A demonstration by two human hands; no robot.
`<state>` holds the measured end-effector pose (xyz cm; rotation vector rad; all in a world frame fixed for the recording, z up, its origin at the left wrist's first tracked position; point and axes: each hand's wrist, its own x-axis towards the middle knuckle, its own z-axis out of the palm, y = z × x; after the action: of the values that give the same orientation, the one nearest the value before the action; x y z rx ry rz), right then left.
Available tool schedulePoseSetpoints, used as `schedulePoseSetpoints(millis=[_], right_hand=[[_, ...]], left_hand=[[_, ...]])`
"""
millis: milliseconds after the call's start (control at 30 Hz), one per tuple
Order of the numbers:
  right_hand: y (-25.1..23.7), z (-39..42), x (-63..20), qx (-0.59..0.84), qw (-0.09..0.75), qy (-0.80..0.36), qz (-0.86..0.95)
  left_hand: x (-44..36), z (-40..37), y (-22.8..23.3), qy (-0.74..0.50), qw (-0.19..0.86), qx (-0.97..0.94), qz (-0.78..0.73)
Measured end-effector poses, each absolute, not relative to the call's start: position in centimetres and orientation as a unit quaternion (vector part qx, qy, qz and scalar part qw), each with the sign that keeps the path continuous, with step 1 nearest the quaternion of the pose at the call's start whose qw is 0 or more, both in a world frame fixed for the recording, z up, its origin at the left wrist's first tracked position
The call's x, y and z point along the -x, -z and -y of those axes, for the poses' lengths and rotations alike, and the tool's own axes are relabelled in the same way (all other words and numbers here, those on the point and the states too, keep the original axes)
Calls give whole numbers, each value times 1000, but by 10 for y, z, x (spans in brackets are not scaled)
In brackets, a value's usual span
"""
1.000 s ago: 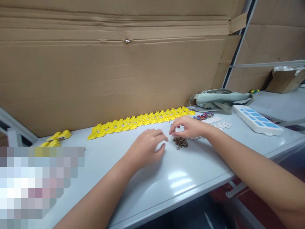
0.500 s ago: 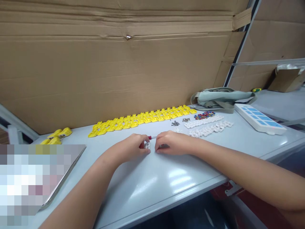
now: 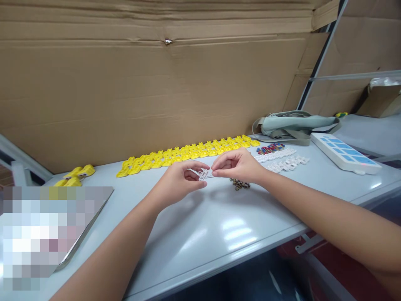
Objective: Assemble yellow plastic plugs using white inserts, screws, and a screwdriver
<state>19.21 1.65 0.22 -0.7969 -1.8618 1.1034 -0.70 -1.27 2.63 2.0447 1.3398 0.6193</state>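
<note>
Above the middle of the table, my left hand (image 3: 184, 174) grips a small white plastic part (image 3: 203, 174) between thumb and fingers. My right hand (image 3: 236, 166) is closed in a pinch at the right side of that part, its fingertips almost touching it. Whatever the right fingertips hold is too small to make out. A thin line shows between the hands, too fine to identify. Just below my right hand lies a pile of small brass-coloured pieces (image 3: 240, 184). White plastic parts (image 3: 288, 164) lie in rows to the right, partly hidden by the hand.
Rows of yellow plastic shells (image 3: 184, 153) run along the cardboard wall (image 3: 140, 96). Red and blue small pieces (image 3: 271, 149) lie by a grey-green bag (image 3: 291, 127). A white case with blue panels (image 3: 346, 152) stands right. More yellow shells (image 3: 75, 175) sit left.
Both hands have risen from the tabletop, the left one lifting the white plastic part. The right hand has moved up and slightly right, and the brass-coloured pile now shows below it.
</note>
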Motion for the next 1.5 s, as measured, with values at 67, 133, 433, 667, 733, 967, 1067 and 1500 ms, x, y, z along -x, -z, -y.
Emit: schedulePoseSetpoints(millis=[67, 133, 433, 667, 733, 967, 1067, 1500], right_hand=[[-3, -14, -191, 300, 417, -436, 738], [-4, -13, -190, 283, 429, -430, 742], [-5, -9, -189, 275, 459, -355, 766], [-4, -2, -184, 258, 497, -331, 759], [-5, -1, -184, 249, 523, -304, 757], [-6, 2, -181, 224, 544, -277, 760], [-5, 2, -181, 226, 535, -280, 765], [-1, 4, -180, 287, 510, -297, 755]], left_hand=[[5, 13, -27, -240, 311, -769, -505], [3, 14, -27, -250, 320, -769, -494], [-3, 15, -14, -389, 88, -811, -429], [-4, 16, -13, -477, -118, -795, -356], [-4, 16, -13, -491, -141, -786, -348], [-5, 16, -9, -502, -160, -783, -330], [-5, 15, -8, -498, -164, -788, -321], [-6, 15, -6, -492, -161, -796, -315]])
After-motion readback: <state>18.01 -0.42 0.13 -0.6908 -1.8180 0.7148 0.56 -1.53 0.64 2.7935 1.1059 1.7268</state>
